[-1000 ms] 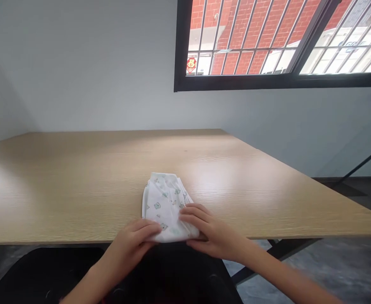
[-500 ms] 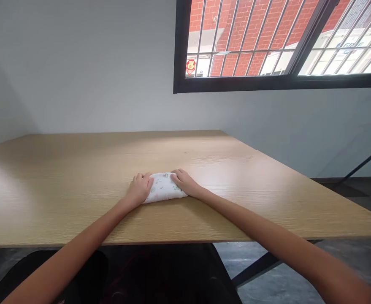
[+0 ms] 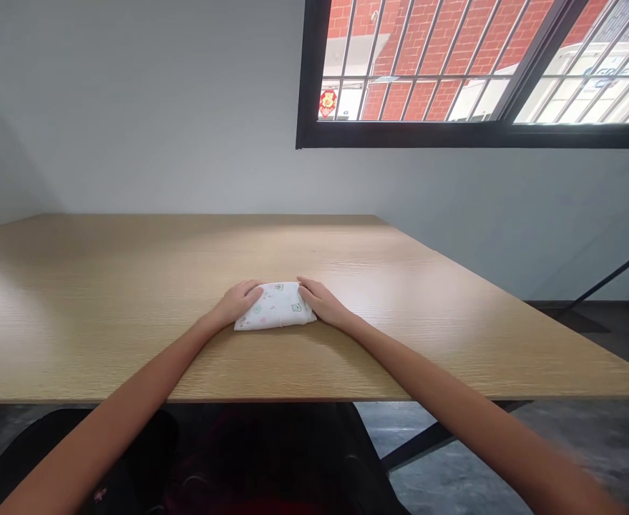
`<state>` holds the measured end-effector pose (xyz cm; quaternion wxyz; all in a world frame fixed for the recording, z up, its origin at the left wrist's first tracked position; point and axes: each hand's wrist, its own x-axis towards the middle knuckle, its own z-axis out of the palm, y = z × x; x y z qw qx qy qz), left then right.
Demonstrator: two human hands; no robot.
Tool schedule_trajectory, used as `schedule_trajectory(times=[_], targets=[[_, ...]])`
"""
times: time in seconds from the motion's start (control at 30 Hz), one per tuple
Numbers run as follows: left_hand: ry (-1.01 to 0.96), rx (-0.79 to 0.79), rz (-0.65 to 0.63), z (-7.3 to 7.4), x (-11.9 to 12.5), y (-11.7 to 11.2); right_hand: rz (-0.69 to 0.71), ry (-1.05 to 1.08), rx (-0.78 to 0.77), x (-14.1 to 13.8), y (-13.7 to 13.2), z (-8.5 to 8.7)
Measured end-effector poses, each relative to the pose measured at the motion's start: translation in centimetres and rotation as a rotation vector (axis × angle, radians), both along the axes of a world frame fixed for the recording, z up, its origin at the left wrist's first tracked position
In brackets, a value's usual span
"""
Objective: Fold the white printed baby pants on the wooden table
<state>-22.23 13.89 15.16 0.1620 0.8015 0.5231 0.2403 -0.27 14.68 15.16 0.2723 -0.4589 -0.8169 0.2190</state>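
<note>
A folded white cloth (image 3: 275,307) with small printed figures in green, pink and dark tones lies flat near the front of the table. Its near edge runs roughly level. My left hand (image 3: 237,300) grips its left side, with the thumb on top and the fingers curled along the edge. On the opposite side my right hand (image 3: 322,299) holds the right edge, its thumb lying over the cloth. Parts of the fingers of both hands are hidden, so what lies under the cloth cannot be seen.
The light wooden table (image 3: 132,265) reaches back to a grey wall (image 3: 132,107). A barred window (image 3: 432,71) with a dark frame is at upper right. Below the table's front edge are dark clothing (image 3: 271,458) and a black table leg (image 3: 421,443).
The cloth now lies flatter and its near left corner shows. My hands have shifted slightly on its sides, with my left fingers less raised. The view has tilted a little.
</note>
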Motion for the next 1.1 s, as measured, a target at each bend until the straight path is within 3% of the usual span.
schedule_trajectory(times=[0.13,0.23,0.4,0.5,0.77,0.9,1.0,1.1], targets=[[-0.057,-0.112,0.039,1.0,-1.0,-0.2,-0.044,0.074,-0.047,-0.2,-0.3,0.8],[-0.041,-0.277,-0.043,2.5,-1.1,-1.2,-0.019,0.084,-0.036,-0.7,-0.6,0.8],[-0.057,-0.954,-0.383,4.4,-0.8,-2.9,0.115,0.06,0.052,-0.9,-0.6,0.4],[-0.077,-1.131,-0.452,4.2,-0.5,-3.1,0.179,0.043,0.092,-1.2,-1.1,0.4],[-0.128,-1.151,-0.417,3.4,-0.4,-2.6,0.265,-0.022,0.146,-1.2,-2.2,0.6],[-0.112,-1.084,-0.4,3.1,0.0,-2.6,0.23,-0.103,0.101,-1.1,-2.6,0.8],[-0.14,-0.927,-0.401,2.7,1.2,-4.2,0.139,-0.148,0.051,-1.0,-3.5,0.9],[-0.279,-0.627,-0.439,2.5,3.6,-7.3,0.029,-0.07,0.02,0.0,-5.4,1.3]])
